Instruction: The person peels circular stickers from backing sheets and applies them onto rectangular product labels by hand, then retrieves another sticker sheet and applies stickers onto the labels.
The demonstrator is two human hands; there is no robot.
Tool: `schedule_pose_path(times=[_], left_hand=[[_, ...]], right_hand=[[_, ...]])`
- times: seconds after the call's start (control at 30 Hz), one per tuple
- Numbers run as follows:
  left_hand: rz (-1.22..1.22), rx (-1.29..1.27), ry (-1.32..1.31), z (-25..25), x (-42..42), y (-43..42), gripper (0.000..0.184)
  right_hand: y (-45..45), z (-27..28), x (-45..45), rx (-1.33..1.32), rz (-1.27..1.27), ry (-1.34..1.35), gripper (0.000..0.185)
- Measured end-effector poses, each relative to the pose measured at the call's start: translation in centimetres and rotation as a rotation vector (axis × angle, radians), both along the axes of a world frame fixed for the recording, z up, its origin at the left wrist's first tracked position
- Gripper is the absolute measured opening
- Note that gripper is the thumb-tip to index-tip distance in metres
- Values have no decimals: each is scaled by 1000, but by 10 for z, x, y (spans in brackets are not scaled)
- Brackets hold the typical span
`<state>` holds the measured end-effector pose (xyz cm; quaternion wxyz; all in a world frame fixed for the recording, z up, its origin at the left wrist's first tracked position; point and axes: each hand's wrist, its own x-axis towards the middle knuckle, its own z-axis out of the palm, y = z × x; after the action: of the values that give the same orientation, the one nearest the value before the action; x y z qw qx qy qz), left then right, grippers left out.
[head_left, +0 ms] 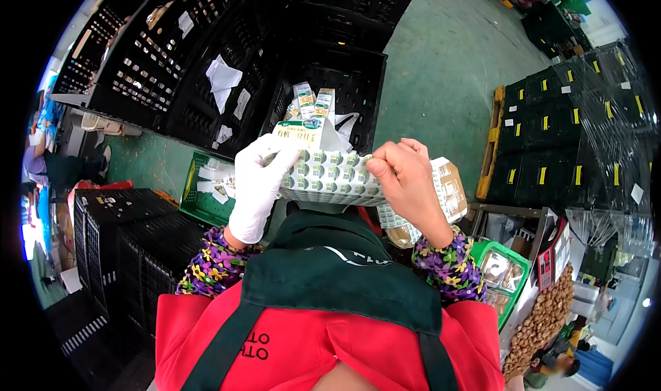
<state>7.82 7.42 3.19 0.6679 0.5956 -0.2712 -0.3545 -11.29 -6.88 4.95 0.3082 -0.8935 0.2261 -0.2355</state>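
Note:
My gloved left hand [258, 181] pinches the left end of a sheet of round green-and-white stickers [327, 174]. My bare right hand [406, 177] grips the same sheet at its right end, fingers curled and thumb on top. The sheet is stretched across in front of my apron. Just beyond my left fingertips is a printed label [297, 135] marked "ORGANIC"; whether that hand also touches it I cannot tell. Past it, several similar labels [313, 101] lie in a black crate [361, 81]. More sticker sheets [444, 184] are beside my right wrist.
Stacked black crates [158, 60] stand at the far left, others [124, 219] nearer. A green crate [196, 208] holds papers. On the right are a green tray [516, 298] of packs, a calculator-like red device [545, 268], a brown heap [544, 315] and wrapped crates [571, 122]. Other people are at both sides.

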Motion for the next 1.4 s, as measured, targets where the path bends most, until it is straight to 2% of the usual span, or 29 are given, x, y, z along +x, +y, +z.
schedule_pose_path(times=[0.1, 0.23, 0.3, 0.33, 0.47, 0.57, 0.63, 0.7, 0.77, 0.83, 0.87, 0.9, 0.93, 0.97, 1.03, 1.07, 1.17, 1.2, 1.23, 1.33, 1.4], left_hand=[[49, -18, -66, -8, -1, 1, 7], [34, -12, -121, -12, -3, 0, 8], [-26, -29, -144, -1, -11, -3, 7], [-29, -28, -143, 1, -13, -4, 7], [-79, -34, -168, 3, -17, -4, 9], [-63, 7, -156, 4, -15, -6, 7], [-46, 50, -143, 4, -13, -7, 7], [-46, 156, 52, 1, -10, -9, 13], [-37, 137, 74, -3, -9, -9, 13], [-36, 87, -88, -8, -5, -8, 7], [-34, 90, -88, -10, -5, -7, 7], [-66, 12, -292, -12, -5, -7, 7], [-103, -68, -494, -13, -6, -7, 8], [-114, -67, -491, -12, -9, -7, 8], [-273, 13, -326, -10, -16, -7, 12], [-300, -22, -436, -12, -18, -8, 9], [-447, -94, -431, -23, -23, -7, 10], [-526, 43, -346, -32, -27, -1, 13], [-517, 39, -520, -39, -31, 2, 13], [-437, 62, -382, -40, -39, 9, 12], [-359, 75, -336, -31, -34, 8, 12]], right_hand=[[4, -5, -5, -54, -11, 117, 18], [0, 3, -2, -96, 22, 138, 12], [0, 11, 6, -126, 65, -82, 13], [1, 15, 8, -113, 93, -64, 19], [1, 13, 13, -196, 143, -65, 18], [5, 8, 13, -304, 140, -37, 17], [7, -1, 13, -675, 100, -168, 17], [6, -11, 10, -719, 122, -232, 13], [4, -19, 8, -764, 146, -298, 9], [4, -16, 13, -186, 8, -411, 6], [11, -9, 13, 474, -167, -440, 8], [0, 3, 16, 827, -163, -383, 10], [-3, 10, 23, 1041, -42, -394, 9], [-4, 13, 30, 1248, 82, -405, 9], [-1, 14, 46, 1280, 241, -302, 10], [1, 12, 55, 1222, 186, -344, 11], [-19, 25, 79, 1174, 27, -548, 10], [-30, 29, 85, 1158, -40, -607, 11], [-41, 32, 87, 1173, -45, -626, 12], [-51, 27, 86, 1117, -73, -648, 13], [-34, 30, 71, 843, -220, -463, 14]])
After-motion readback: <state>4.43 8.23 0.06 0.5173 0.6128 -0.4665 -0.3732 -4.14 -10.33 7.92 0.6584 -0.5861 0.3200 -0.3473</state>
